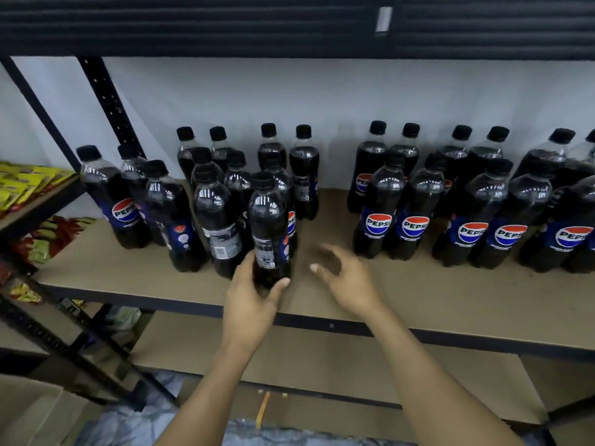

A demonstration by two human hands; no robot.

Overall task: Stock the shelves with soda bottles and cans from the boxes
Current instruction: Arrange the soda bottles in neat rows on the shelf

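Far left, on a neighbouring rack: yellow snack packets [29, 185]. On the brown shelf [418, 294], toward its left, a cluster of upright Pepsi bottles [212, 214], dark soda, black caps. At the near side of that cluster, one front bottle [269, 226], upright, barcode side facing near, gripped low by the left hand [251, 300], thumb and fingers curled round its base. Just right, clear of every bottle, the right hand [347, 278], hovering above bare shelf, fingers loosely spread, holding nothing. Farther right, a second group of bottles [467, 204], logos facing near
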